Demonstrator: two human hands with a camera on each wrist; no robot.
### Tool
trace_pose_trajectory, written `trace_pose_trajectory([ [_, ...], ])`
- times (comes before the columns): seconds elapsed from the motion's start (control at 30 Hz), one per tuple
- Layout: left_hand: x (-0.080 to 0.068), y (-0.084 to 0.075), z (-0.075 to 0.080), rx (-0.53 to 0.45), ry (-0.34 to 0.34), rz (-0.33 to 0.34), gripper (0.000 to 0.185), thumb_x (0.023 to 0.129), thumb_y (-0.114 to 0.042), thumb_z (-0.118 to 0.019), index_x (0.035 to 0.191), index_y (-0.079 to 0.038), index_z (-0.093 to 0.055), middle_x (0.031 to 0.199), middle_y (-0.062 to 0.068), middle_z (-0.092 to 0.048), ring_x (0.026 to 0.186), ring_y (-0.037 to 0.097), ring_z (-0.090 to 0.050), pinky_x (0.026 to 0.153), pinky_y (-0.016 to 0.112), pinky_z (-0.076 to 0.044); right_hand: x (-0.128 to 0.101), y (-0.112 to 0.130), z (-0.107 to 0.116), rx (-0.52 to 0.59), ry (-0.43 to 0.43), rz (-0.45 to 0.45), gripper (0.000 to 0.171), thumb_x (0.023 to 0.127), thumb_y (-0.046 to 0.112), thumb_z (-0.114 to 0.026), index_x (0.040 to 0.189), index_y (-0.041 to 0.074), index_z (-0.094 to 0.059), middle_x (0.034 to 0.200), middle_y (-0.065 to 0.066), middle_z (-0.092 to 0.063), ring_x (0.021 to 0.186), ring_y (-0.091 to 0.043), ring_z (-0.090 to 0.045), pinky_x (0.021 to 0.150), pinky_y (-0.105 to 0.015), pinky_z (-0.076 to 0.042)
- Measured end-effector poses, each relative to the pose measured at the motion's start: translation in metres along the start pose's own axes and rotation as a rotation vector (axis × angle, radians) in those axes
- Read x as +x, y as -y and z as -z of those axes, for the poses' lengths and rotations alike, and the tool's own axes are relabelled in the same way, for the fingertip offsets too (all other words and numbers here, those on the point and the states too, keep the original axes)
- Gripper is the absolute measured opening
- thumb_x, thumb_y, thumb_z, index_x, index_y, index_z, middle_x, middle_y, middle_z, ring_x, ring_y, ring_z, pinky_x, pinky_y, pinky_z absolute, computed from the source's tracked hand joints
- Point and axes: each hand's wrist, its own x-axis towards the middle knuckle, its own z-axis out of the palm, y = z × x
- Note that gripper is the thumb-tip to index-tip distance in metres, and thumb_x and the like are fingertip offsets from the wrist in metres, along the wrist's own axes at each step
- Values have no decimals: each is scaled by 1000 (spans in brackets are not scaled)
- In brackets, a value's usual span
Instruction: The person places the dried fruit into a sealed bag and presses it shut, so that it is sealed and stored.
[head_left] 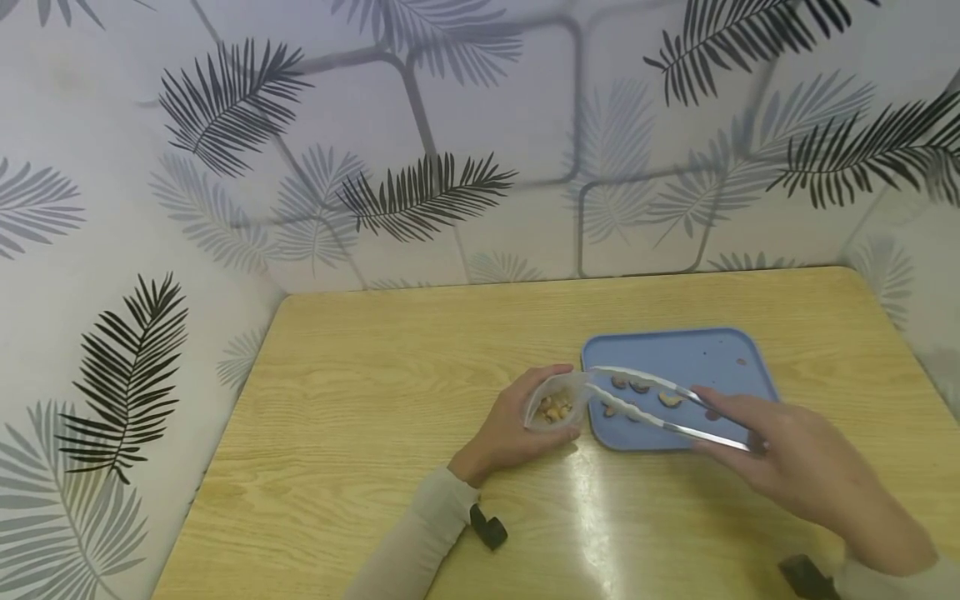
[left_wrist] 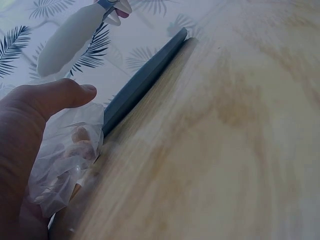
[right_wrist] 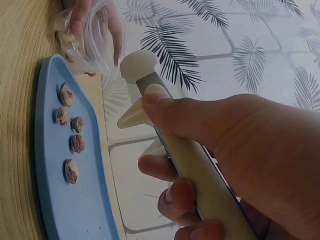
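Note:
My left hand holds a clear plastic bag upright with its mouth open, fingers and thumb curled round its sides. Several light brown pieces lie inside it. In my right hand is a pair of tongs with metal arms and white tips. The tips stand apart at the bag's mouth, and I see nothing between them. Beneath the tongs lies a blue tray bearing several small brown, wrinkled pieces that look like dried mushrooms. From the left wrist, the bag appears crumpled beneath the thumb.
The tray stands on a light wooden table, right of the middle. A wall with leaf patterns rises directly behind the table's back edge. Dark wrist devices sit at both sleeves.

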Motion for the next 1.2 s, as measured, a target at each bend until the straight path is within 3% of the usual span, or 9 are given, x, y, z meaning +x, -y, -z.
trace_pose_trajectory([
  [0.2, 1, -5, -1, -7, 0, -5, 82, 80, -22, -88, 151, -26, -48, 139, -6, -60, 120, 17, -60, 99, 33, -51, -11, -7, 2, 16, -42, -32, 66, 70, 26, -93, 131, 16, -71, 62, 20, -43, 57, 8, -35, 49, -20, -31],
  [0.43, 2, -20, 0, -25, -2, -6, 81, 79, -13, -88, 150, -14, -48, 140, 9, -61, 122, 32, -60, 100, 40, -52, -25, -12, 3, 23, -29, -87, 64, 73, 25, -92, 132, 17, -70, 64, 19, -54, 59, 7, -41, 51, -23, -34],
  [0.77, 5, -2, -3, 18, 3, 9, 83, 79, -26, -89, 151, -29, -47, 140, -10, -59, 121, 13, -58, 99, 32, -51, -36, -23, 8, 5, 25, -149, 63, 78, 26, -89, 136, 17, -67, 63, 17, -57, 55, 8, -39, 50, -22, -32],
  [0.9, 4, -2, -2, 22, 2, -1, 83, 80, -28, -88, 151, -31, -46, 140, -11, -58, 121, 11, -58, 100, 31, -51, -37, -25, 9, -23, 87, -201, 63, 81, 29, -87, 138, 16, -65, 64, 15, -61, 54, 8, -40, 49, -22, -32],
  [1.03, 2, -3, -1, 37, -7, -9, 83, 80, -27, -89, 151, -30, -47, 140, -10, -59, 122, 10, -58, 100, 30, -51, -36, -24, 9, -57, 162, -245, 63, 84, 34, -83, 140, 14, -63, 59, 15, -54, 51, 5, -37, 48, -22, -31],
  [1.2, -1, -2, 0, 45, -6, 15, 83, 80, -27, -89, 151, -32, -47, 139, -10, -59, 119, 10, -57, 97, 29, -51, -38, -26, 9, -85, 211, -275, 63, 86, 40, -82, 139, 13, -64, 68, 8, -61, 56, 0, -38, 51, -25, -32],
])
